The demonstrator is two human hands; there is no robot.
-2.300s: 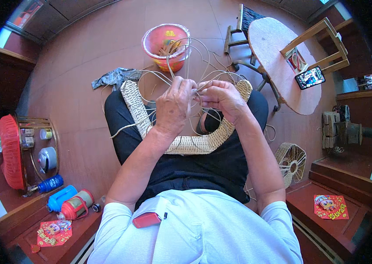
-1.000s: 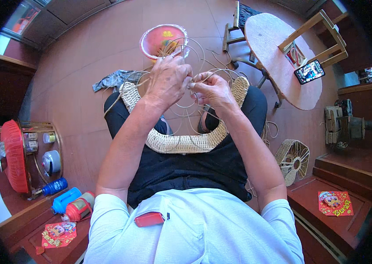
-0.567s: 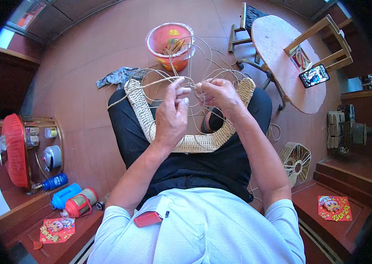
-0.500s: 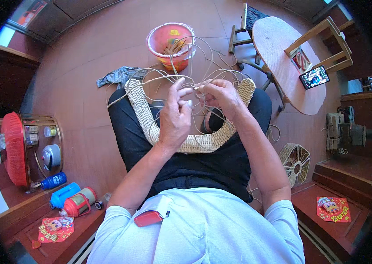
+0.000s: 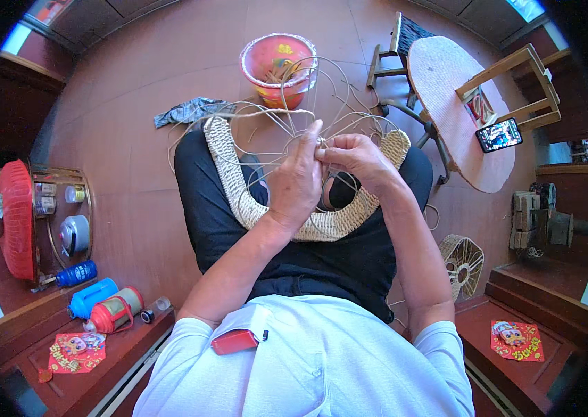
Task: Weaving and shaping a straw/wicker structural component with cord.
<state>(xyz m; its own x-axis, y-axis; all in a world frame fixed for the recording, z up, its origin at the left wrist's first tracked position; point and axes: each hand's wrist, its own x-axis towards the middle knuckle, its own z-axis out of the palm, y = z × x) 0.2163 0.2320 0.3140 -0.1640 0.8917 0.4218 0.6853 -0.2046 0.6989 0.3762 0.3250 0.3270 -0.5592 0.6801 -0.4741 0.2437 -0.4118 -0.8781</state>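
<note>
A pale U-shaped woven piece (image 5: 326, 226) lies across my lap, its two ends pointing away from me. Long, thin tan strands (image 5: 339, 90) fan out in loops from a crossing point between its arms. At that crossing my right hand (image 5: 362, 161) pinches the strands between thumb and fingertips. Pressed up against it, my left hand (image 5: 295, 179) holds the strands too, index finger pointing away and the other fingers partly hidden. One thicker twisted strand (image 5: 259, 114) reaches left from beyond my left fingertips.
A red bucket (image 5: 255, 69) stands on the floor ahead, a crumpled grey cloth (image 5: 189, 111) left of it. At right are an oval table (image 5: 440, 90) with a phone (image 5: 499, 135) on a wooden frame, and a round wire form (image 5: 462, 267). Flasks (image 5: 114, 313) sit at left.
My left hand has moved right and closed in against my right hand, its fingers now at the crossing of the strands. The right hand has shifted slightly right. The whole view has turned a little.
</note>
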